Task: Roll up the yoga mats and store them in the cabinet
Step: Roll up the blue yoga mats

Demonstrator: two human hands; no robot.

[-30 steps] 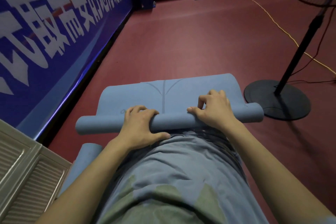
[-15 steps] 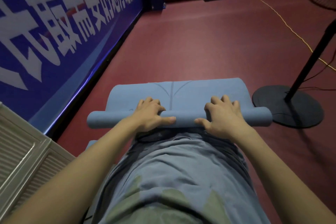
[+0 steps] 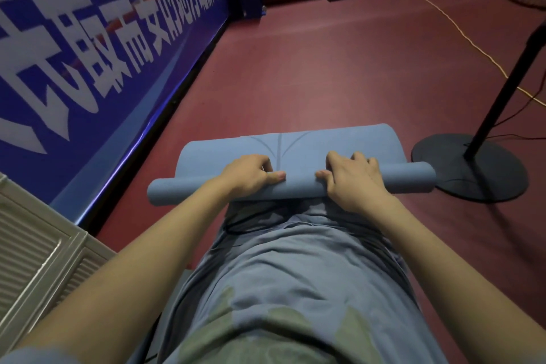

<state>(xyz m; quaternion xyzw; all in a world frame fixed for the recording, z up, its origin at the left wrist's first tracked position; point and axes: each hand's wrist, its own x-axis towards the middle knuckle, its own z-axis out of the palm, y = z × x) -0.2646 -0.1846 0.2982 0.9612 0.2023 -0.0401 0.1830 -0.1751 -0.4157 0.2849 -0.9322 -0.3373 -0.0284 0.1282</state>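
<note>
Both the left hand (image 3: 251,177) and the right hand (image 3: 351,179) have fingers curled over the blue yoga mat (image 3: 298,168) roll. The mat looks soft and springy, so holding near the middle seems best.

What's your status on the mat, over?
Left hand and right hand gripping blue mat roll. Short flat stretch left. Fan base beside roll's right end.

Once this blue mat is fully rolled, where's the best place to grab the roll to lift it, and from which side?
Grip the rolled mat around its middle, probably from above, where the left hand and right hand already sit. It is a long even cylinder lying crosswise on the floor, so a centred two-hand hold should balance it. The right end lies at the fan base, so avoid coming in there.
</note>
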